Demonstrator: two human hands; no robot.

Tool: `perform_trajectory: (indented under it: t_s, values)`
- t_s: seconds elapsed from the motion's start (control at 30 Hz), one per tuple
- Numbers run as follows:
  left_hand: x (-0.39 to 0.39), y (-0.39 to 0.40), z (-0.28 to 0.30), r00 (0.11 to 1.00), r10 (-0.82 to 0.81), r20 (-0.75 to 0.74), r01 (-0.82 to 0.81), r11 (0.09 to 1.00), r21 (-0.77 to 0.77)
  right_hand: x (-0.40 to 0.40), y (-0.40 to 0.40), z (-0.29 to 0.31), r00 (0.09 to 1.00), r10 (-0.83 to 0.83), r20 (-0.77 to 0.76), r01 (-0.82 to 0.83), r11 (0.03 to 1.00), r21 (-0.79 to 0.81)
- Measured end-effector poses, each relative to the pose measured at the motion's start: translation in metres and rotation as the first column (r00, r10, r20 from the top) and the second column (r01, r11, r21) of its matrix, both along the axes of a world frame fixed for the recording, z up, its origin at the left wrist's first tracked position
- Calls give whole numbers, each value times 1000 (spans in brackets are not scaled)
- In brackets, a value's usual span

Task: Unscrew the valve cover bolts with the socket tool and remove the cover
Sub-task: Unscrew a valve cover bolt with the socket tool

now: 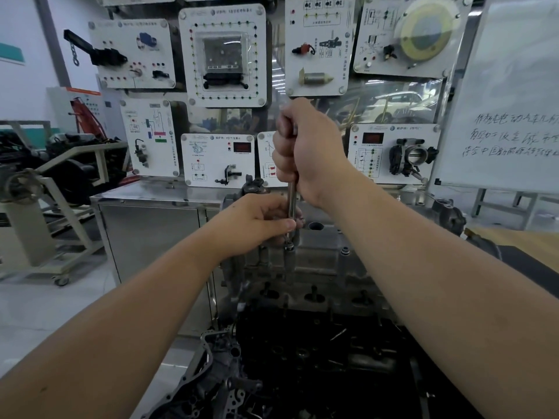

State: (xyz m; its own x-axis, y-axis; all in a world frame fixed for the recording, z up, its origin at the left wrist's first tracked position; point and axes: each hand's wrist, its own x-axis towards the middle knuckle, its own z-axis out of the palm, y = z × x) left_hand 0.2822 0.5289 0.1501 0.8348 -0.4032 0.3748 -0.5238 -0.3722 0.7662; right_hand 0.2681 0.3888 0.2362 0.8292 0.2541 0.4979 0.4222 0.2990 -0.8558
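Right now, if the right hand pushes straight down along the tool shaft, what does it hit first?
Probably the left hand, which pinches the socket tool just below the right hand. Past it comes the bolt area on the valve cover; depth is unclear.

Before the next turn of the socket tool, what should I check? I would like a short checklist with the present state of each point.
1. Right hand grips the top of the socket tool: ok.
2. Left hand steadies the lower shaft: ok.
3. Tool stands nearly upright: ok.
4. Socket fully seated on the bolt: cannot tell, too small.
5. Bolt already loose: cannot tell.
6. Valve cover lying flat on the engine: ok.
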Motion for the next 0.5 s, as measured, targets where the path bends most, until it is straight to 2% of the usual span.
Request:
perform_trajectory:
  t_s: [0.07,0.17,0.23,0.3,0.37,0.4,0.5]
  values:
    - [-2,0,2,998,37,48,-39,998,53,1,-2,0,999,46,-5,-47,999,-22]
    - [-1,-1,2,985,124,119,-136,986,97,-1,-2,-2,996,32,-80,-33,999,-5]
    - [2,-1,1,974,159,163,-178,978,109,-4,1,-4,993,-53,-102,54,998,17]
    - [4,-1,0,965,175,194,-206,967,153,-3,6,-5,980,-197,-3,197,980,-29]
    - [2,1,1,979,128,161,-160,966,205,-3,9,-5,966,-254,46,256,966,-37]
    - [1,1,2,987,90,131,-116,971,208,-3,9,-4,975,-221,4,221,975,-10]
    - [-2,0,3,1000,11,14,-12,996,90,-1,5,0,998,21,-62,-22,1000,-15]
